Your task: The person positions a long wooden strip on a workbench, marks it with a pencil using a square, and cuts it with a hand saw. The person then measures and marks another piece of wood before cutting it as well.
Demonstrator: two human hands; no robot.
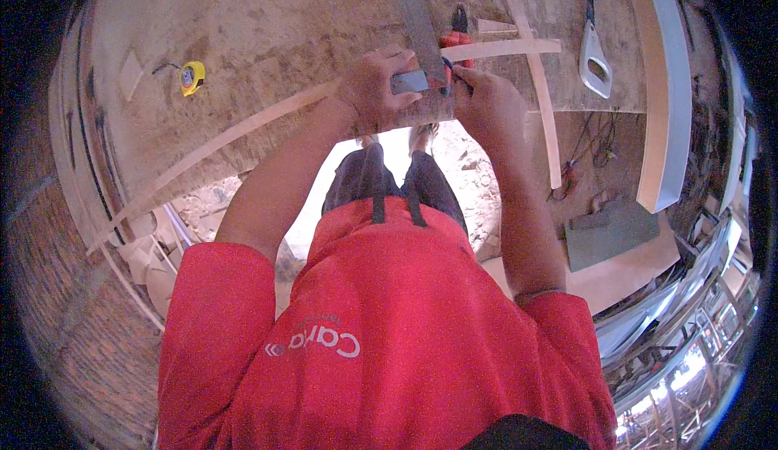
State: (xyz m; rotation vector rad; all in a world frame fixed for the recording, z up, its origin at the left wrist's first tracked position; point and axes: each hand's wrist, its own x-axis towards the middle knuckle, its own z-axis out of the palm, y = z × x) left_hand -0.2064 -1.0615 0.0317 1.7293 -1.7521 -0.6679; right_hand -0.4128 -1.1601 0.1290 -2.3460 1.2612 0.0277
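Near the front edge of the wooden work surface, my left hand [374, 85] is closed around a small grey rectangular block [409, 82]. A long flat grey bar [415, 12] runs away from me just beside the block; whether the two are joined I cannot tell. A thin pale wooden strip [235, 132] passes under my left hand and shows again on the right. My right hand [486, 97] is pinched close to the bar's near end, by a small blue and red piece. What its fingers hold is hidden. Behind it lies a red and black tool [457, 38].
A yellow tape measure [192, 79] lies at the left. A second wooden strip [535, 73] crosses the first at the right, beside a handsaw [596, 65] with a white handle. Farther right stands a long pale channel-shaped piece [666, 85]. Dark cords [604, 148] lie below the saw.
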